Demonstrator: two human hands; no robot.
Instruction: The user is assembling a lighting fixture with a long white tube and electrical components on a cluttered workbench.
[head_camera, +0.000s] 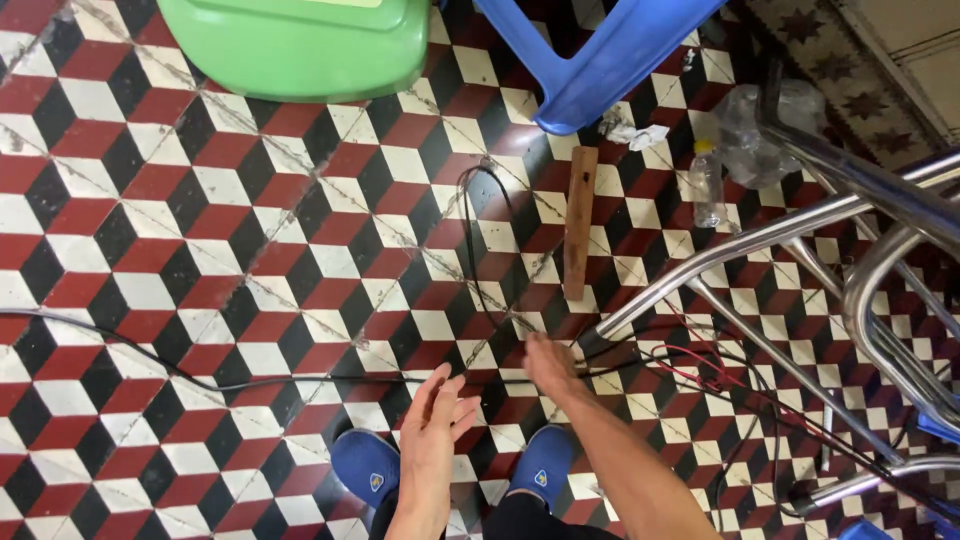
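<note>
My left hand (435, 425) hovers open above the tiled floor, fingers spread, holding nothing. My right hand (548, 365) reaches down to the black cable (300, 380) that runs across the floor, close to the rubber foot of a steel tube frame (700, 265). Its fingers are blurred, so I cannot tell whether they grip the cable. Thin red wires (700, 370) lie just right of that hand. My two blue shoes (365, 465) stand at the bottom edge.
A green plastic stool (300, 45) and a blue plastic chair (600, 55) stand at the top. A wooden stick (579, 222), a clear plastic bottle (707, 185) and a crumpled plastic bag (750, 135) lie on the red, black and white tiles.
</note>
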